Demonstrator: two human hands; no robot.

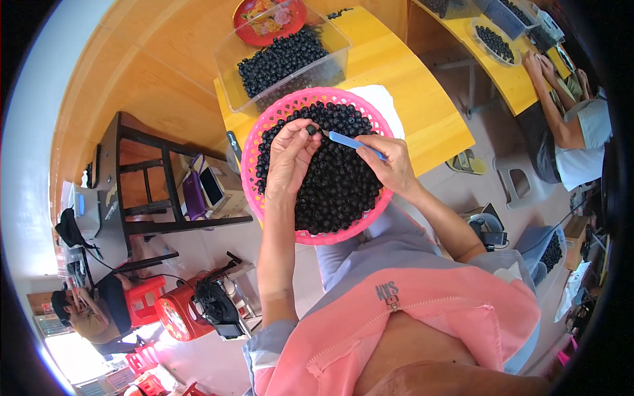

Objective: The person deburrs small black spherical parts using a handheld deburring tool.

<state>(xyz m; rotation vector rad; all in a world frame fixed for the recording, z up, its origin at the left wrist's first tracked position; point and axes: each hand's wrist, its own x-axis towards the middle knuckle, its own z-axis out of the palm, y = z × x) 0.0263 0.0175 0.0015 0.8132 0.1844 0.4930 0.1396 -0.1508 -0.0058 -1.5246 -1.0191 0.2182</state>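
My left hand [289,158] pinches a small round black piece [311,130] between thumb and fingertips. In my right hand [391,163] is a small knife with a light blue handle [346,140]; its thin tip points left and meets or nearly meets the piece. Both hands are above a pink lattice basket [249,173], which rests at my lap against the table edge. Many loose black round pieces [337,188] fill the basket, some showing a hole. The exact contact between tip and piece is too small to tell.
A clear plastic bin [341,61] of similar black pieces stands on the yellow table [422,99], with a red floral tray [269,20] at its back. A dark-handled tool [234,145] lies left of the basket. Another person [571,132] sits at a table on the right.
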